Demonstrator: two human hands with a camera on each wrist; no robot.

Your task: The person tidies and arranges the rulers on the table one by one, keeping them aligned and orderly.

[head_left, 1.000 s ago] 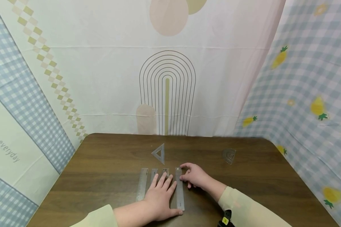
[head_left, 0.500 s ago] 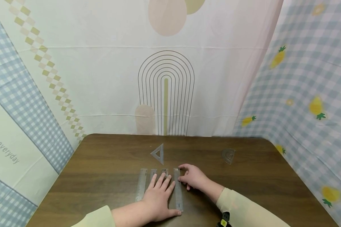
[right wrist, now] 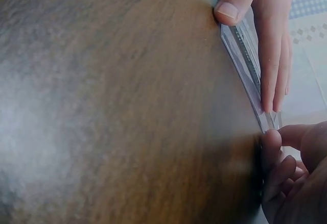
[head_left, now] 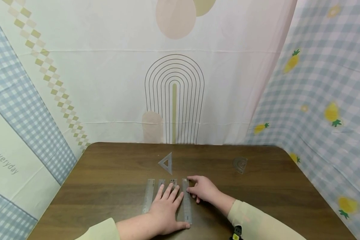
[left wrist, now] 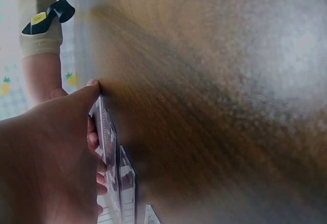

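Several clear rulers lie side by side, lengthwise, in the head view. My left hand spreads over them, its fingers straight and fanned, and covers much of the two middle ones. The leftmost ruler shows beside that hand. Its thumb reaches the near end of the rightmost ruler. My right hand pinches this same ruler near its far end, index finger at the top corner and thumb at the right edge, the other fingers curled below. The right wrist view shows the left hand's thumb on the ruler.
A clear set square lies beyond the rulers on the brown wooden table. Farther right is a clear protractor. Patterned cloth hangs behind the table, and a checked cloth on the right side.
My right hand and the rightmost ruler have shifted very slightly nearer and to the left. My left hand keeps its place over the rulers. The head view drifts a little.
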